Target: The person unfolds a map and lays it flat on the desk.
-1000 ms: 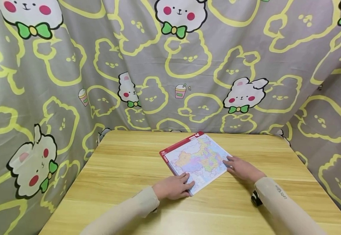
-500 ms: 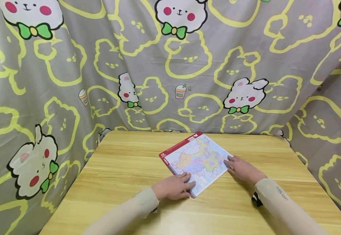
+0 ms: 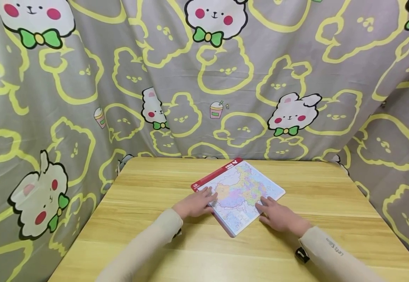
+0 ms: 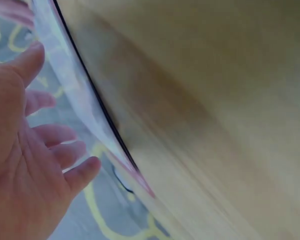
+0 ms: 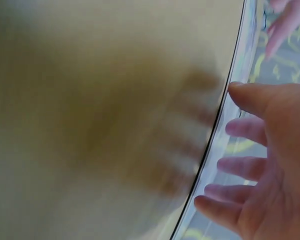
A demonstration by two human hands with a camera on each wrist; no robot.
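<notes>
A flat, thin map board (image 3: 239, 188) with a red header strip lies askew on the wooden table, its map printed in pastel patches. At its left edge is my left hand (image 3: 195, 202), fingers spread and reaching over the border. My right hand (image 3: 282, 216) is at the lower right edge, fingertips over the printed surface. In the left wrist view the left hand (image 4: 35, 155) has loosely extended fingers beside the board's edge. The right wrist view has the right hand (image 5: 270, 165) with fingers spread along the edge. Whether the fingertips press on it I cannot tell.
The table (image 3: 137, 235) is light wood and extends around the board. A grey curtain (image 3: 176, 78) with yellow outlines and white cartoon animals hangs behind the table and on both sides.
My left hand has moved up along the left edge, away from the near corner. My right hand has slid down and left along the lower right edge. The board has hardly moved.
</notes>
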